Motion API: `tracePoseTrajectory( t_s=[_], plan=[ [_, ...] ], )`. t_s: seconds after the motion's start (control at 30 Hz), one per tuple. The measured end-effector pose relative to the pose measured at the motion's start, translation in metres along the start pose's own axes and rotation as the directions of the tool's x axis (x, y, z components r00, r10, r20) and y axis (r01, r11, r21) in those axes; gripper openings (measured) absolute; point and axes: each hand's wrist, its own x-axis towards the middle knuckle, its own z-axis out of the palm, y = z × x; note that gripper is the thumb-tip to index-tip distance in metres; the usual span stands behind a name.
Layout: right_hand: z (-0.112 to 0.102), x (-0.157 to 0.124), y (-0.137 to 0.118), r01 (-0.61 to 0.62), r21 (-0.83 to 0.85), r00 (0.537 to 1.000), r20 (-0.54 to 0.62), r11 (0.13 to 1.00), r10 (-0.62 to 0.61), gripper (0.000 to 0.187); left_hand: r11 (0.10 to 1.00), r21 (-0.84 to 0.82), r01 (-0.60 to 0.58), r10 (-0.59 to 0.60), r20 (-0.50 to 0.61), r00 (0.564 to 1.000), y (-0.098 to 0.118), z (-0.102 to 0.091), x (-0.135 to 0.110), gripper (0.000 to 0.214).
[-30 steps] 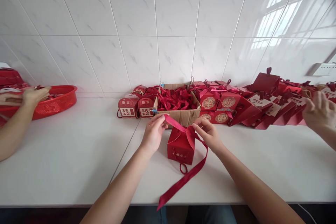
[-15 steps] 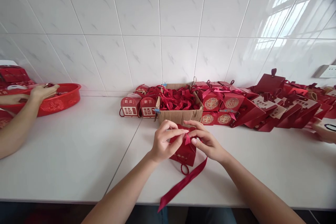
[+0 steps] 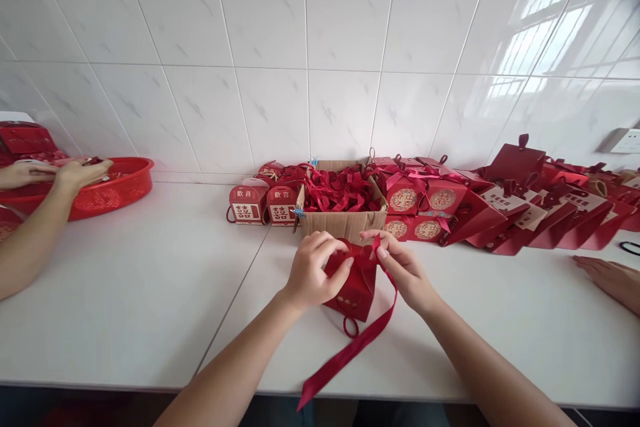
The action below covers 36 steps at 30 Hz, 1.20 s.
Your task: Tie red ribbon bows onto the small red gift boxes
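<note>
A small red gift box point(image 3: 356, 293) with gold lettering and a round cord loop stands tilted on the white table in front of me. My left hand point(image 3: 316, 268) is at its top left, thumb and fingers pinched near the ribbon at the box's top; the exact grip is partly hidden. My right hand point(image 3: 401, 269) pinches a red ribbon point(image 3: 345, 368) at the top right of the box. The ribbon's long tail curves down the box's right side and runs toward the table's front edge, its cut end hanging over.
Behind the box stands a cardboard carton point(image 3: 345, 221) of red ribbons. Red boxes point(image 3: 249, 205) sit left of it, with stacked boxes point(image 3: 429, 197) and red bags point(image 3: 515, 217) to the right. Another person's hands work over a red basin point(image 3: 117, 197); another hand point(image 3: 613, 280) rests at far right.
My right hand has drawn a bit of ribbon up and to the right, away from my left hand. At far right, the other person's hand has moved down toward me from the bags.
</note>
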Motion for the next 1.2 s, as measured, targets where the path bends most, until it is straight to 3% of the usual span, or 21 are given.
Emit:
tracePoseTrajectory(
  t_s=[0.07,0.13,0.27,0.43,0.6,0.93,1.2],
  plan=[
    [-0.002,0.002,0.004,-0.043,0.054,0.997,-0.06,0.998,0.046,0.031,0.998,0.005,0.057,-0.058,0.092,0.994,-0.002,0.0,0.001,0.007],
    [-0.003,0.003,0.006,-0.047,0.055,0.995,-0.087,0.997,0.052,0.033,0.995,-0.033,0.097,-0.093,0.107,0.99,-0.005,0.001,0.001,0.006],
    [0.001,0.005,0.007,-0.05,-0.08,0.998,-0.051,0.996,0.046,0.038,0.946,-0.246,0.211,-0.208,0.039,0.977,-0.007,0.005,0.0,0.009],
    [0.002,0.006,0.009,-0.012,-0.262,1.0,0.016,0.965,0.017,0.04,0.818,-0.45,0.357,-0.345,0.113,0.932,-0.004,0.012,-0.002,0.017],
    [-0.005,0.007,0.009,0.015,-0.385,1.0,0.008,0.923,-0.013,0.04,0.811,-0.463,0.358,-0.321,0.16,0.934,0.0,0.017,-0.004,0.019],
    [-0.005,0.004,-0.001,0.055,-0.529,0.99,0.137,0.847,0.021,0.033,0.859,-0.445,0.252,-0.177,0.204,0.963,0.005,0.015,-0.005,0.013],
    [-0.004,0.004,-0.003,0.096,-0.573,0.983,0.185,0.814,0.015,0.031,0.804,-0.521,0.287,-0.196,0.223,0.955,0.001,0.019,-0.007,0.022]
  ],
)
